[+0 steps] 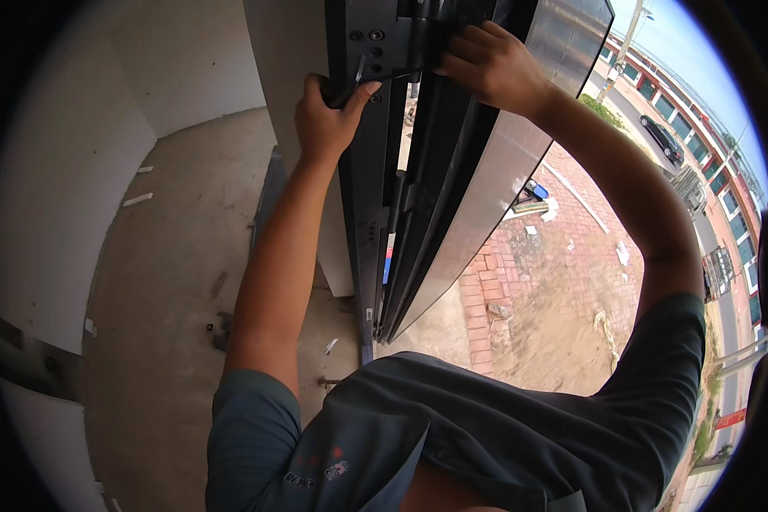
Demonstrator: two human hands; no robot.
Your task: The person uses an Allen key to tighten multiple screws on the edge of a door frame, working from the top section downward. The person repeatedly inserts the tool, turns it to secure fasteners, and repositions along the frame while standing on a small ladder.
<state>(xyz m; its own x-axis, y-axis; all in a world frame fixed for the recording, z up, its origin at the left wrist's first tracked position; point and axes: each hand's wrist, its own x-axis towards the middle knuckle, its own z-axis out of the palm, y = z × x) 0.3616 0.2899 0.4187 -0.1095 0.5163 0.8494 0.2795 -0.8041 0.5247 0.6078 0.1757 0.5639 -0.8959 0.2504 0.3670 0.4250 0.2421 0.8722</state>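
My left hand (328, 124) is closed around a slim dark tool (347, 92), its thumb stretched toward the hinge gap. The tool's exact kind is hard to make out. A dark metal frame post (363, 162) stands upright in front of me, with several round screw holes beside an upper hinge (418, 38). On the hinge's other side, my right hand (497, 68) is closed against the dark edge of the door (465, 136). A thin dark rod (405, 75) spans between the two hands. Whatever the right fingers grip is hidden.
Below is another hinge (398, 196). The glossy door panel (486, 179) swings outward to the right, over brick paving (563, 230) with scattered scraps. To the left lies a concrete floor (179, 256) with debris and a white wall (51, 171). A black car (661, 139) stands on the road.
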